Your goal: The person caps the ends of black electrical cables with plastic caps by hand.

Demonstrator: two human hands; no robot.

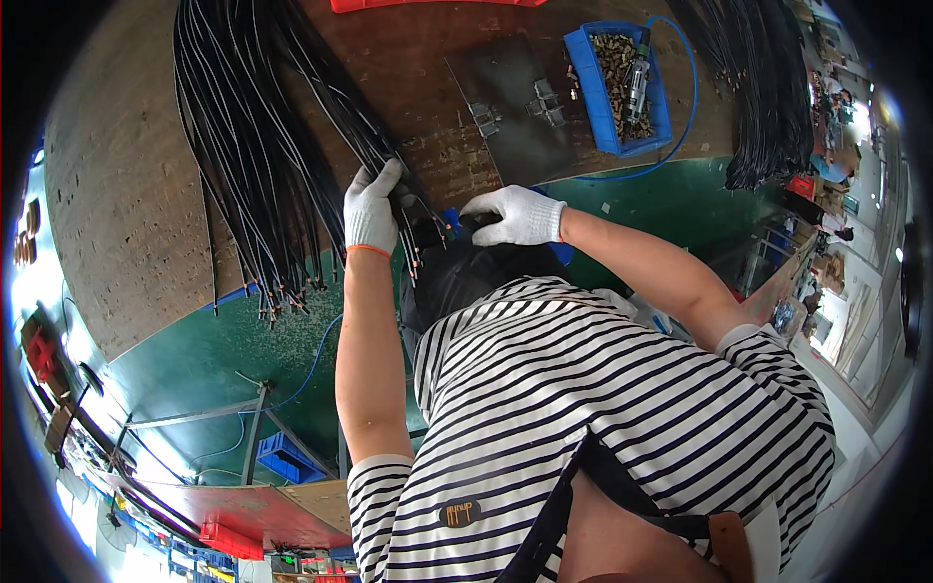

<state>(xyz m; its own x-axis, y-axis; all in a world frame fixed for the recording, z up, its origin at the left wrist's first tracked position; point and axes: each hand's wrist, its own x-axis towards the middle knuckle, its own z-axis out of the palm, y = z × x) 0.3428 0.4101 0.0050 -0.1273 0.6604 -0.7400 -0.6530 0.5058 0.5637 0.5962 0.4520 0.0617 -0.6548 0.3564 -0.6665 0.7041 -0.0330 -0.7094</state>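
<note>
A large bundle of black cables (258,146) with metal-tipped ends lies fanned over the brown workbench (117,194) and hangs past its edge. My left hand (371,209), in a white glove, grips a few of these cables at the bench edge. My right hand (515,216), also in a white glove, is closed on the dark cable ends (432,228) just to the right of the left hand. My striped shirt and black apron hide what is below the hands.
A dark metal plate with small clamps (510,107) lies on the bench behind the hands. A blue bin (595,97) holds brass parts and a hand tool with a blue hose. A second black cable bundle (768,87) hangs at the right. Green floor lies below.
</note>
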